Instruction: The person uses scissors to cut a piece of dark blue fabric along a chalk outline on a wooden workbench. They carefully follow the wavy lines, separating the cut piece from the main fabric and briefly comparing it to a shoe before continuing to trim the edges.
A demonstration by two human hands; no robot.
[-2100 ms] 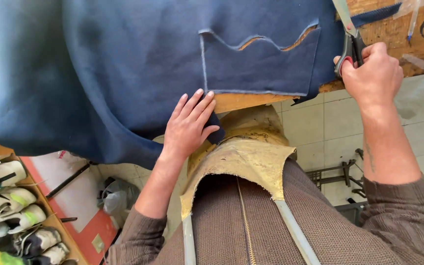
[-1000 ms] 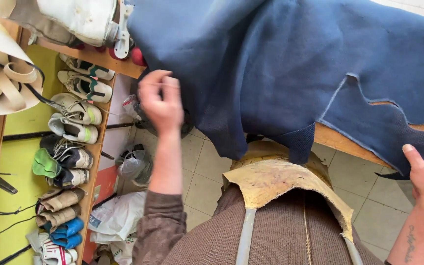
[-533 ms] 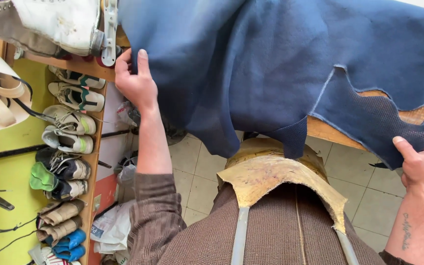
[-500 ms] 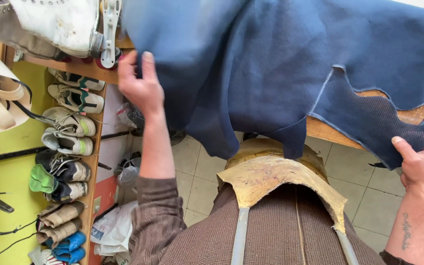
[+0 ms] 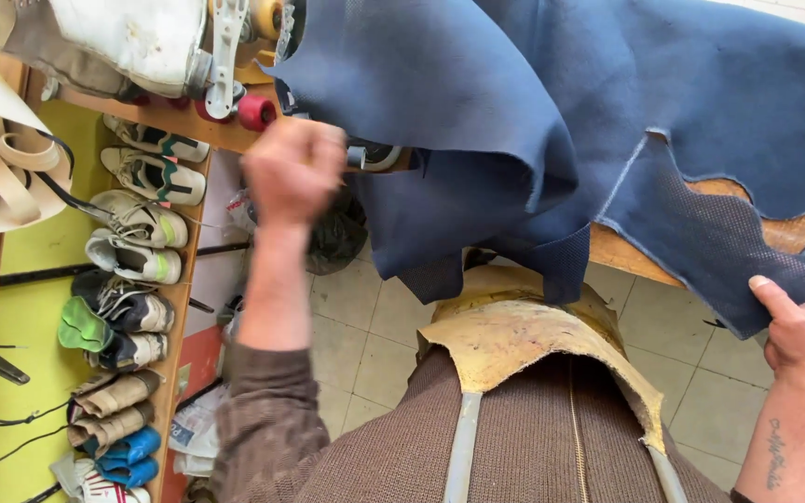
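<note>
Blue leather sheet [image 5: 552,121] pinched in right hand [image 5: 798,331], left hand [image 5: 293,169] fisted, blurred, shoes [image 5: 137,224] shelved beside

At the left of the frame, a yellow-backed wooden shoe rack [image 5: 20,307] held rows of worn sneakers [image 5: 137,224]. A red spool [image 5: 255,111] sat on the wooden workbench edge [image 5: 626,256] near the upper left. Pale floor tiles [image 5: 365,326] showed at lower centre, beside a black plastic bag [image 5: 337,233].
</note>
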